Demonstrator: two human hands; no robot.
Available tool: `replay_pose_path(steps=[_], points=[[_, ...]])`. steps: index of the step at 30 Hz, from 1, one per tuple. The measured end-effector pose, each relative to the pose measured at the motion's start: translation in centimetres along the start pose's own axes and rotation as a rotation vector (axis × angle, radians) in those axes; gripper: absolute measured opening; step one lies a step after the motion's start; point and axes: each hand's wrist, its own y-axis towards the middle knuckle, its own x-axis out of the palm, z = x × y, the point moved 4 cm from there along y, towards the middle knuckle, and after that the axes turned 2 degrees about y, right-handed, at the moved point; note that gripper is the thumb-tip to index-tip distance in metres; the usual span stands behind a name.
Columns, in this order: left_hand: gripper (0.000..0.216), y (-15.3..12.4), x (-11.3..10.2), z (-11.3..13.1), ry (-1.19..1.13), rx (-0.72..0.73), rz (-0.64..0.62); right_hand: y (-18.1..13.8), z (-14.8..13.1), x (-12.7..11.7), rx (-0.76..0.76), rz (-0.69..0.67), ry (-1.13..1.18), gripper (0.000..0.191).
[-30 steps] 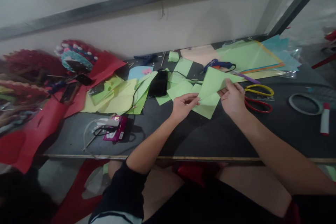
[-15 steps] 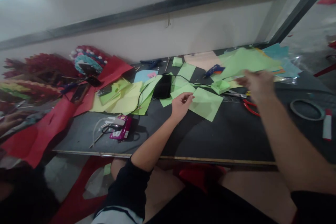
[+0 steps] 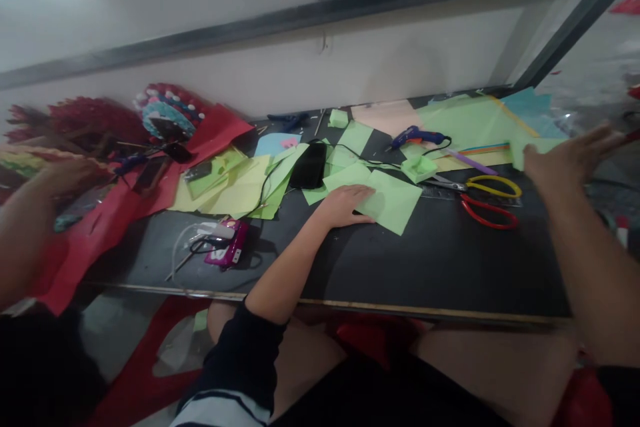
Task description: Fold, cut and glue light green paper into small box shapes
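Note:
My left hand (image 3: 345, 203) lies flat, fingers together, on the left corner of a light green paper square (image 3: 395, 203) on the dark table (image 3: 425, 267). My right hand (image 3: 570, 157) reaches far right above the table, fingers stretched out and blurred. A light green scrap (image 3: 523, 150) shows by its thumb; whether the hand touches it is unclear. A small folded green paper piece (image 3: 419, 165) sits behind the square.
Yellow-handled scissors (image 3: 493, 183) and red-handled scissors (image 3: 493, 215) lie right of the square. A blue glue gun (image 3: 417, 137), a coloured paper stack (image 3: 470, 119), a black pouch (image 3: 309, 164), yellow-green sheets (image 3: 240, 187) and red paper (image 3: 210, 137) crowd the back. Another person's arm (image 3: 30, 227) is at the left.
My right hand let go of the green sheet and swung away to the far right. My left hand went from pinching the sheet to lying flat on it. Another person's arm came in at the left.

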Motion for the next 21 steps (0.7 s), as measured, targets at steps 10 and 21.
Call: replay_pose_path(steps=[10,21], points=[[0.041,-0.4,-0.1,0.0,0.195,0.085,0.227,-9.4,-10.8,8.1,-0.374,-0.310,0.184,0.014],[0.031,-0.7,-1.2,-0.8,-0.628,-0.304,0.647,-12.6,-10.1,8.6,-0.037,-0.141,0.443,0.027]])
